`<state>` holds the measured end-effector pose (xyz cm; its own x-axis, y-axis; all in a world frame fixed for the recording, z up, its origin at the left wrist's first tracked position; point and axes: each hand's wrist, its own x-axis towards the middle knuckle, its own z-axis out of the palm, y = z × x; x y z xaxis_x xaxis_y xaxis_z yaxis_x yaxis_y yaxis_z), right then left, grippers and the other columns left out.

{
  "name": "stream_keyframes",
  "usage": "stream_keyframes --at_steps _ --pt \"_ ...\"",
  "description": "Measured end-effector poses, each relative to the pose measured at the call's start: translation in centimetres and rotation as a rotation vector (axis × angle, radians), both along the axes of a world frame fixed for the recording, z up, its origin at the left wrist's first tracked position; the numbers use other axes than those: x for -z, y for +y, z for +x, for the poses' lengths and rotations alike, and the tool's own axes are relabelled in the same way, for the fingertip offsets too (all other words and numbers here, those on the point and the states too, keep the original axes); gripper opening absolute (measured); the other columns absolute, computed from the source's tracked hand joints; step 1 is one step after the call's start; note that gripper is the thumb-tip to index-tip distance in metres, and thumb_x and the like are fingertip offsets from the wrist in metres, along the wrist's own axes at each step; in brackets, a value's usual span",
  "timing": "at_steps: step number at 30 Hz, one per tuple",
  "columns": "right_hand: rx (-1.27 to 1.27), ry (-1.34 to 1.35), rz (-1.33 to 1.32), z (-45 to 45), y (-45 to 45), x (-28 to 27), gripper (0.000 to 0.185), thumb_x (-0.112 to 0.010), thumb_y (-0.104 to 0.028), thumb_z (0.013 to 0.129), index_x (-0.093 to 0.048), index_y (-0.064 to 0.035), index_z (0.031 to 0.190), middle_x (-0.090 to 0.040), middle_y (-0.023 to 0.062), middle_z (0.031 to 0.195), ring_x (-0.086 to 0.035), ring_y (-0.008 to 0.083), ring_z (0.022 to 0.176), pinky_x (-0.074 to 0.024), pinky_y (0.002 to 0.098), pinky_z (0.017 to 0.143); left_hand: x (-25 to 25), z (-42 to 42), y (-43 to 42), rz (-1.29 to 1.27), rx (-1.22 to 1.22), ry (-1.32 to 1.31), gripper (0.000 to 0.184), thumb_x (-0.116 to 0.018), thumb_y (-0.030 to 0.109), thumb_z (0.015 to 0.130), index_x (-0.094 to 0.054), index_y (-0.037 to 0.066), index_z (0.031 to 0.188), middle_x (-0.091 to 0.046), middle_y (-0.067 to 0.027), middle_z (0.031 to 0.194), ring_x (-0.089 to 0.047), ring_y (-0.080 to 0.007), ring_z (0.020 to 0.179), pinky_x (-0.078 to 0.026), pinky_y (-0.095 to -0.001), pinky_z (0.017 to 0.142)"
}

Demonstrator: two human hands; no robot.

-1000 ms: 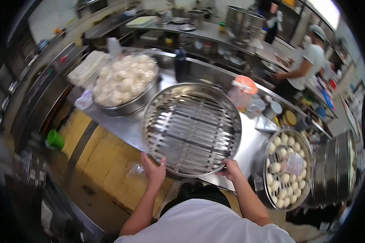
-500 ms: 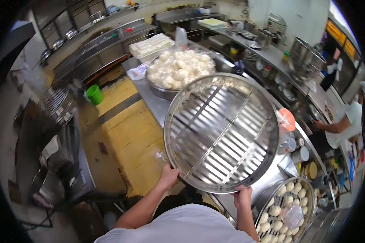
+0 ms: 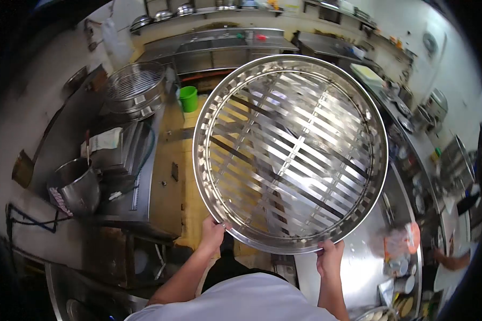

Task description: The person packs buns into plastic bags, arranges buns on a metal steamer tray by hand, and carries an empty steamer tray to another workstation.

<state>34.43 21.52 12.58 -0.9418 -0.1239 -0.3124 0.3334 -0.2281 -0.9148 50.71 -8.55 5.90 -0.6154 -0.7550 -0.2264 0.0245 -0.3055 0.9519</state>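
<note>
A large round metal steamer tray [image 3: 292,147] with a slatted bottom is held out in front of me, above the floor and the edge of the steel table. My left hand [image 3: 213,235] is closed around its near-left rim. At the near-right rim, my right hand [image 3: 329,257] grips it with the thumb on top. Through the slats I see parts of the floor and the table; nothing lies in the tray. Below it on the right is the steel table [image 3: 340,281], with a corner of a tray of pale dough balls [image 3: 379,315] at the bottom edge.
Slatted steamer trays [image 3: 135,88] sit on the stove counter to the left, near a metal pot [image 3: 77,184]. A green bucket [image 3: 188,99] stands on the yellow floor. An orange-topped plastic bag [image 3: 412,238] and cups are on the right. Another person's arm [image 3: 451,260] shows at far right.
My view has swung left and the stove side shows more fully. Both hands still hold the steamer tray, which is now over the floor gap, hiding the bowl of dough balls.
</note>
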Motion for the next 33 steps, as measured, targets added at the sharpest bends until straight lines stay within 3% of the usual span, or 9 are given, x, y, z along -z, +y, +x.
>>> stream_keyframes --at_steps 2,3,7,10,11,20,25,28,33 --pt "-0.117 0.008 0.052 -1.7 -5.3 0.5 0.035 -0.057 0.001 0.082 -0.051 -0.0041 0.116 -0.061 0.0079 0.096 -0.062 0.0164 0.071 -0.0498 0.0288 0.053 -1.9 0.5 -3.5 0.028 -0.088 0.006 0.029 -0.066 -0.008 0.079 -0.071 -0.005 0.107 -0.074 -0.0092 0.101 -0.068 -0.0201 0.093 -0.053 -0.0345 0.087" --pt "-0.143 -0.009 0.074 -2.5 -8.2 0.7 0.027 -0.056 0.001 0.083 -0.055 -0.0039 0.11 -0.062 0.0066 0.089 -0.06 0.0142 0.066 -0.0462 0.026 0.05 -1.8 1.0 -5.8 0.01 -0.116 -0.016 0.029 -0.066 -0.009 0.079 -0.071 -0.005 0.107 -0.074 -0.0093 0.102 -0.068 -0.0201 0.093 -0.053 -0.0342 0.087" --pt "-0.316 -0.02 -0.038 -4.4 -19.8 0.8 0.021 -0.054 0.004 0.083 -0.059 -0.0005 0.103 -0.065 0.008 0.087 -0.061 0.0154 0.063 -0.0486 0.0268 0.048 0.0 3.1 -14.5 -0.007 -0.226 -0.015 0.032 -0.066 -0.009 0.079 -0.072 -0.006 0.111 -0.075 -0.01 0.105 -0.068 -0.0203 0.096 -0.052 -0.0334 0.089" --pt "-0.444 0.014 0.078 -5.7 -27.4 0.9 0.02 -0.054 0.005 0.082 -0.059 0.003 0.102 -0.067 0.011 0.088 -0.061 0.0174 0.061 -0.0462 0.0284 0.046 -1.4 3.6 -20.2 -0.024 -0.285 -0.048 0.033 -0.066 -0.008 0.08 -0.072 -0.007 0.113 -0.074 -0.0108 0.108 -0.068 -0.0211 0.099 -0.052 -0.0339 0.092" --pt "-0.452 -0.032 -0.018 -6.3 -29.2 2.2 0.035 -0.054 0.004 0.082 -0.058 0.0032 0.117 -0.068 0.0118 0.101 -0.068 0.0203 0.078 -0.0529 0.0303 0.055 -2.3 3.7 -21.3 -0.02 -0.304 -0.071 0.034 -0.065 -0.008 0.081 -0.071 -0.008 0.114 -0.074 -0.0112 0.109 -0.068 -0.0214 0.1 -0.051 -0.0341 0.093" --pt "-0.711 -0.099 0.038 -13.4 -49.1 1.1 0.037 -0.051 0.005 0.086 -0.057 0.0086 0.122 -0.068 0.0161 0.106 -0.073 0.0269 0.085 -0.0602 0.0338 0.059 -4.0 0.1 -34.6 -0.059 -0.556 -0.055 0.033 -0.067 -0.008 0.083 -0.069 -0.009 0.115 -0.075 -0.0119 0.108 -0.069 -0.0196 0.097 -0.053 -0.0328 0.092" --pt "-0.877 -0.088 -0.066 -20.7 -62.8 2.0 0.033 -0.054 0.002 0.088 -0.057 0.0116 0.119 -0.068 0.0179 0.104 -0.074 0.0286 0.085 -0.0678 0.0423 0.067 -4.2 -4.8 -44.6 -0.157 -0.68 -0.136 0.027 -0.07 -0.006 0.083 -0.071 -0.008 0.11 -0.075 -0.0114 0.102 -0.069 -0.0193 0.091 -0.055 -0.0339 0.084" --pt "-0.948 -0.081 0.021 -25.5 -71.6 2.3 0.03 -0.054 0.003 0.088 -0.057 0.0116 0.117 -0.067 0.0184 0.102 -0.074 0.0296 0.084 -0.068 0.0419 0.065 -5.4 -8.1 -50.8 -0.141 -0.752 -0.165 0.021 -0.069 -0.004 0.085 -0.072 -0.008 0.105 -0.075 -0.0104 0.097 -0.069 -0.0182 0.085 -0.055 -0.0345 0.078" --pt "-1.122 -0.138 -0.08 -30.1 -85.8 1.3 0.03 -0.055 -0.001 0.093 -0.05 0.0161 0.117 -0.066 0.0216 0.098 -0.075 0.0329 0.079 -0.0702 0.0457 0.066 -7.5 -11.2 -61.1 -0.204 -0.869 -0.261 0.025 -0.069 0.001 0.086 -0.073 -0.008 0.109 -0.077 -0.0109 0.096 -0.069 -0.0179 0.081 -0.054 -0.0344 0.074"
